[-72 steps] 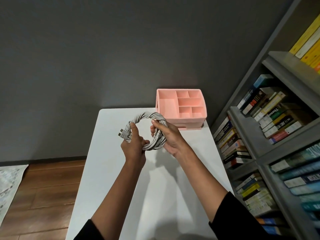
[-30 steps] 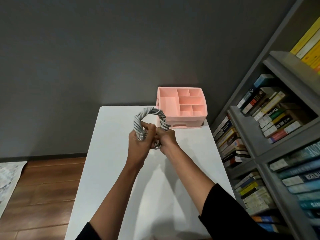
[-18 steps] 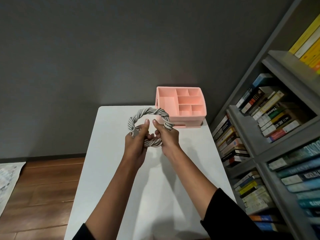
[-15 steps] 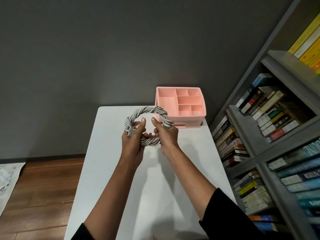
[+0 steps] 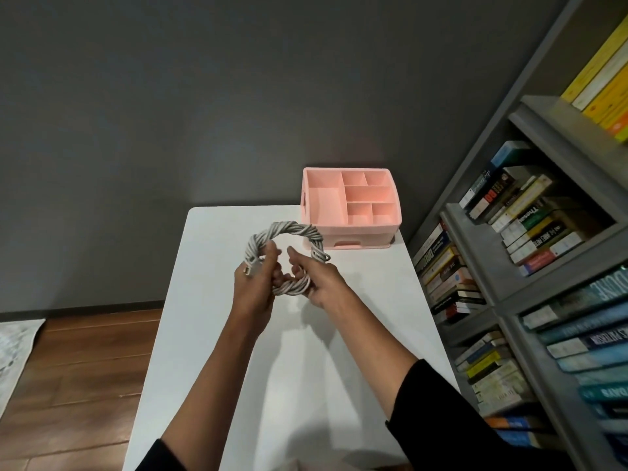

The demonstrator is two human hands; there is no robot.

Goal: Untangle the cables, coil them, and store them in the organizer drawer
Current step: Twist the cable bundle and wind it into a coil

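Bookshelf [image 5: 475,253]: fills the right of the frame, just beside the bench's right edge; spine lettering is too blurred to read reliably.
Bench [image 5: 210,334]: white, with a bare surface at lower centre; its left edge drops to the wood floor [image 5: 78,368].
Organizer [image 5: 353,229]: pink, at the bench's far right corner by the wall; its drawer [image 5: 346,244] front sits flush.
Cable coil [image 5: 289,231]: twisted grey ring, centre frame, held above the bench in front of the organizer.
Change: 2.4 s ago the hands held opposite sides of the ring; they now meet at its lower arc.
Left hand [image 5: 253,287]: grip curled round the coil's lower left.
Right hand [image 5: 323,283]: grip curled round the lower right.
Connector [image 5: 248,270]: pokes out at the left hand's knuckles.
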